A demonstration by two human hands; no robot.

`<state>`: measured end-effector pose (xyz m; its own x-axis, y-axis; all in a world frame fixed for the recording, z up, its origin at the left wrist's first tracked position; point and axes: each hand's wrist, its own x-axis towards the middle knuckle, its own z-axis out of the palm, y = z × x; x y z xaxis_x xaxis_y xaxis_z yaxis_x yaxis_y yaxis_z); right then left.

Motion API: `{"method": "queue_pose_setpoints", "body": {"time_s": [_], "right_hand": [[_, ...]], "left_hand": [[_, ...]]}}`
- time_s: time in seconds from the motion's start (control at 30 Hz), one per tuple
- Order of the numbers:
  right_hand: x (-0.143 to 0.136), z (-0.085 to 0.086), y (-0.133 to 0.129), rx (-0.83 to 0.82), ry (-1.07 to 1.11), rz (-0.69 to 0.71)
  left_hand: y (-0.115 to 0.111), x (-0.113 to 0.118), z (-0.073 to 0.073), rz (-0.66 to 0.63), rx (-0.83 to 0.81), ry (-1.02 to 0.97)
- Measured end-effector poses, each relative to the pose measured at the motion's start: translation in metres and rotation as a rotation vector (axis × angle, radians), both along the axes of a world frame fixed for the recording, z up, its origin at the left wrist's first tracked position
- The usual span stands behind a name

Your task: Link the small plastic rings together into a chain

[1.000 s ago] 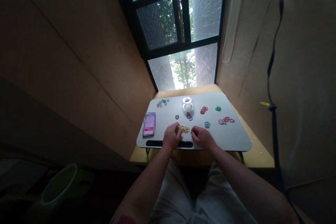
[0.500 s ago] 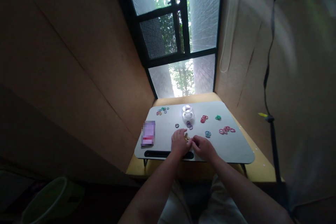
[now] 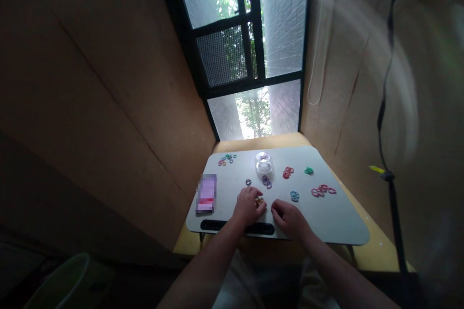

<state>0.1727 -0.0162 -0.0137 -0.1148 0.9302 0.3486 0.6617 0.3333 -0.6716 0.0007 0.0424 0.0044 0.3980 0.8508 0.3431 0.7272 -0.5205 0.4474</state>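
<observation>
On the white folding table (image 3: 232, 203), my left hand (image 3: 250, 205) curves with parted fingers around a small pile of yellow bands (image 3: 258, 201). My right hand (image 3: 287, 215) rests just to the right, its fingers curled together; whether they hold anything is too small to make out. Beyond the hands lie purple bands (image 3: 267, 182) and a dark band (image 3: 248, 182). Blue bands (image 3: 295, 196) are right of the yellow pile, with red bands (image 3: 288, 172), green bands (image 3: 309, 170) and pink bands (image 3: 324, 190) farther off. A clear round jar (image 3: 264, 163) stands at the back middle.
A blurred purple phone-like object (image 3: 206, 194) lies at the table's left side. Mixed coloured bands (image 3: 226, 160) are at the back left. A black slot (image 3: 217, 225) runs along the near edge. A dark cord (image 3: 382, 106) hangs at the right; a green tub (image 3: 68, 280) sits lower left.
The view has shifted, so the table appears lower. My right hand has moved away from my left, opening a gap between them. My left hand stays by the yellow bands.
</observation>
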Motion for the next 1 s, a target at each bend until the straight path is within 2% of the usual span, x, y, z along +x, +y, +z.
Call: {"method": "queue_pose_setpoints", "body": {"time_s": [0.1, 0.2, 0.27, 0.37, 0.43, 0.57, 0.73, 1.0], "right_hand": [[0.0, 0.002, -0.001, -0.017, -0.004, 0.004], [0.0, 0.002, -0.002, -0.028, -0.005, 0.021], [0.001, 0.002, -0.002, -0.037, -0.009, 0.034], [0.001, 0.0, -0.001, -0.048, -0.015, 0.045], [0.001, 0.0, 0.0, -0.056, -0.015, 0.051], [0.001, 0.0, 0.001, -0.07, -0.018, 0.064], [0.002, 0.0, 0.001, -0.073, -0.009, 0.077], [0.002, -0.002, 0.002, -0.089, -0.004, 0.084]], "left_hand": [[0.004, -0.015, 0.015, -0.152, -0.005, 0.033], [0.022, -0.034, 0.033, -0.213, 0.0, 0.071], [0.045, -0.048, 0.043, -0.153, 0.013, 0.118], [0.091, -0.069, 0.051, 0.066, 0.021, 0.285], [0.119, -0.08, 0.052, 0.163, 0.021, 0.394], [0.154, -0.088, 0.049, 0.206, 0.012, 0.552], [0.165, -0.086, 0.044, 0.216, -0.017, 0.624], [0.167, -0.083, 0.042, 0.275, -0.008, 0.546]]}}
